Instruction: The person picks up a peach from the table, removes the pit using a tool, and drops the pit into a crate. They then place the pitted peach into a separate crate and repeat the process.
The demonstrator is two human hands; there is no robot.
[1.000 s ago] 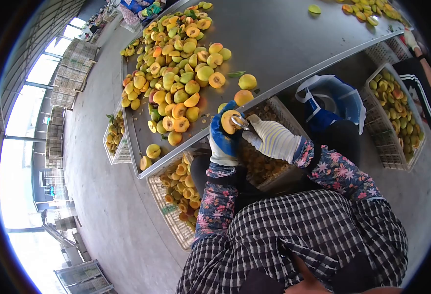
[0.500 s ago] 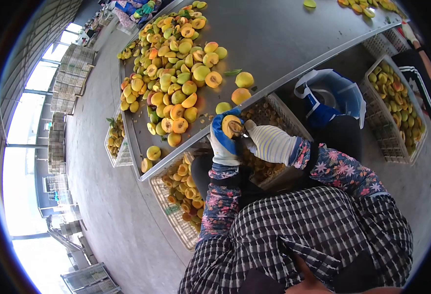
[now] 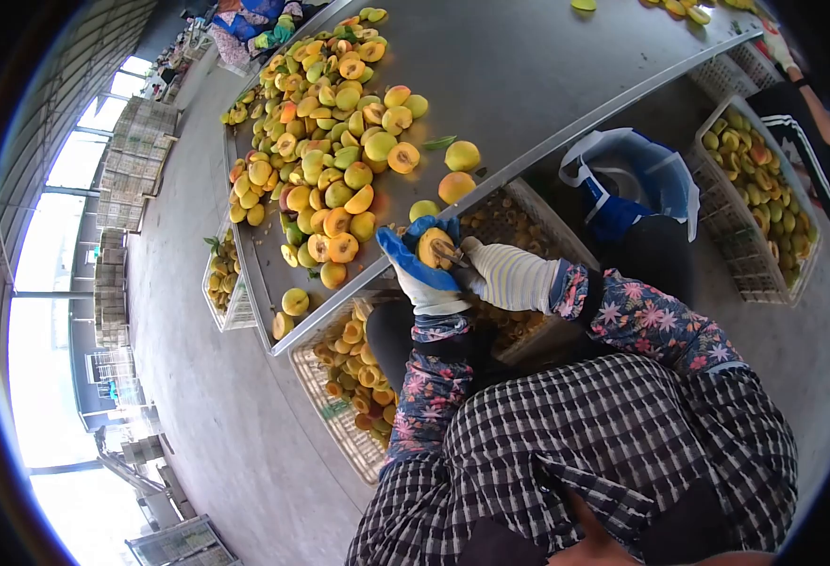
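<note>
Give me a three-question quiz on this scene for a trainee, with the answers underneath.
1. True or false: the left hand holds a cut fruit.
2. Where is the blue bucket? A) on top of the metal table; B) between two crates; C) in the right hand's grip.
3. Fill in the pattern: the ____-gloved right hand brings a small tool to the cut fruit.

Key: 1 true; 2 B; 3 striped.
</note>
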